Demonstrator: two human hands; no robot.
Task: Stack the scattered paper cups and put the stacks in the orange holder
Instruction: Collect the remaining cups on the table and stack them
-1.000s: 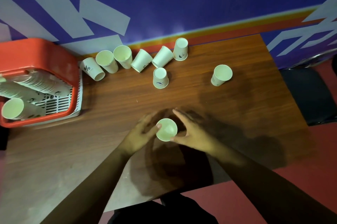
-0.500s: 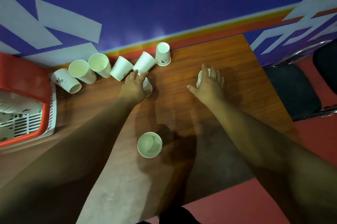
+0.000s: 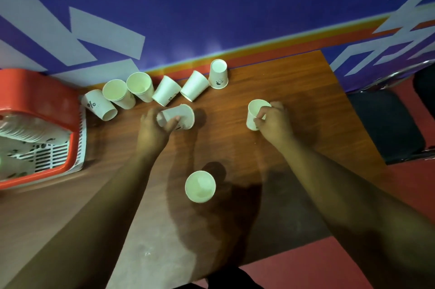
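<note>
— Cups of thin paper: light, easily crushed. Hold the wall gently near the rim and never squeeze.
— Who holds what?
— The left hand (image 3: 154, 127) curls round a tipped cup (image 3: 182, 116) mid-table. The right hand (image 3: 274, 121) pinches the wall of an upright cup (image 3: 255, 112) further right.
— The others?
— A near cup (image 3: 200, 186) stands open between the arms. A row of cups (image 3: 140, 86) huddles by the wall, some tipped and the end one upside down.
— And the orange holder (image 3: 35, 91)?
— At the table's (image 3: 294, 182) left end, with stacks (image 3: 30, 131) lying inside. Nothing blocks the way, I judge, though a forearm could topple the near cup. A chair (image 3: 386, 123) sits to the right.
</note>
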